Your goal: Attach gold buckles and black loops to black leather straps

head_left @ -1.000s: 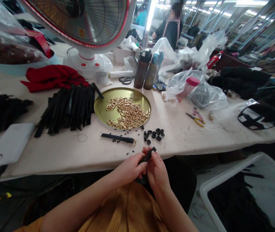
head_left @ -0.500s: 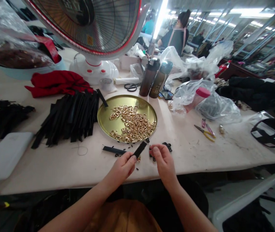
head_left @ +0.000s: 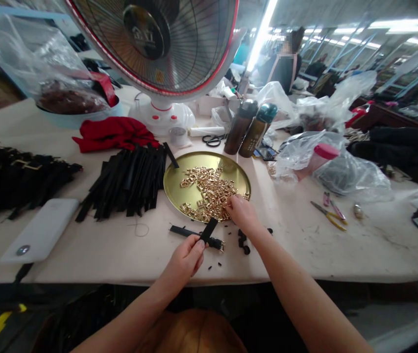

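Observation:
My left hand [head_left: 186, 256] is closed on a short black strap [head_left: 209, 229], which points up and away. Below that strap lies another black strap [head_left: 182, 231] with a gold buckle [head_left: 222, 246] at its right end. My right hand [head_left: 243, 214] reaches over the near right rim of a round gold tray [head_left: 175, 189]. Its fingers are pinched together among a heap of small gold buckles [head_left: 210, 189]; whatever sits between the fingertips is hidden. Small black loops [head_left: 244, 242] lie on the table under my right forearm.
Left of the tray lie a pile of black straps [head_left: 128, 181], a white power bank [head_left: 41, 230] and a bundle of buckled straps [head_left: 21, 176]. A fan [head_left: 160, 105] and two bottles [head_left: 249, 130] stand behind. Pliers [head_left: 328, 215] and plastic bags [head_left: 356, 171] are on the right.
My right hand has moved from beside the black loops up and forward into the buckles on the tray. The left hand still holds its strap. The whole view has shifted slightly.

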Available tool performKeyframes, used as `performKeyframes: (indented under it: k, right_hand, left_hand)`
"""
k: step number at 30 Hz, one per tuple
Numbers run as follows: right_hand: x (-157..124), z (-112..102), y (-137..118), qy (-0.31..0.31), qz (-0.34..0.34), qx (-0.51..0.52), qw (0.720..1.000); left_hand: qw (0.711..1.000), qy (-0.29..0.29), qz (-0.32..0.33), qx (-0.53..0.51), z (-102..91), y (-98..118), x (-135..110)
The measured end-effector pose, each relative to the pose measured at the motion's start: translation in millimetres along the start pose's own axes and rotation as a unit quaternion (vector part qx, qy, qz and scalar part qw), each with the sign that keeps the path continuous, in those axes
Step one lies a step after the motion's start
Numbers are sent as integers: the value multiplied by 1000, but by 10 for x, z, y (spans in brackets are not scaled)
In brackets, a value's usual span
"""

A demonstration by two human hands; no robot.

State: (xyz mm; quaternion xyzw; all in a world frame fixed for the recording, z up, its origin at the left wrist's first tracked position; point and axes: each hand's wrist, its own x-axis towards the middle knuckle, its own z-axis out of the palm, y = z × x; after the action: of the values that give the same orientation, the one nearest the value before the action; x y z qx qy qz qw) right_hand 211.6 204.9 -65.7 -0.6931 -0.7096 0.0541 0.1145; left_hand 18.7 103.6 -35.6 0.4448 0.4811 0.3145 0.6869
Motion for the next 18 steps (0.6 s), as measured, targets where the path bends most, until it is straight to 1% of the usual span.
performKeyframes:
  k: [4, 7, 11, 13, 14, 15, 17, 18]
  right_hand:
    - [-69, 11, 5, 34, 11, 10, 999]
    - [-131, -19, 13, 62, 13, 35, 997]
    - [-268, -154, -22, 95, 4, 79, 992]
    - [-387, -252, -93, 97, -5, 149, 984]
    - [-462, -304, -142, 88, -8, 210, 974]
    - [-547, -354, -196, 72, -9, 286, 955]
    - [-729, -441, -306, 25, 6, 433, 901]
    - [-819, -472, -354, 9, 22, 485, 874]
  left_hand:
    - [1000, -1, 24, 3, 32, 0, -60]
    - [999, 1, 44, 8, 44, 1, -90]
    - [996, 19, 79, 27, 40, 35, -21]
    - [994, 29, 97, 32, 52, 83, 54]
    - [993, 30, 106, 32, 66, 111, 91]
    - [993, 28, 114, 31, 85, 139, 124]
    - [991, 19, 127, 39, 139, 179, 162]
    - [989, 16, 135, 53, 171, 187, 167]
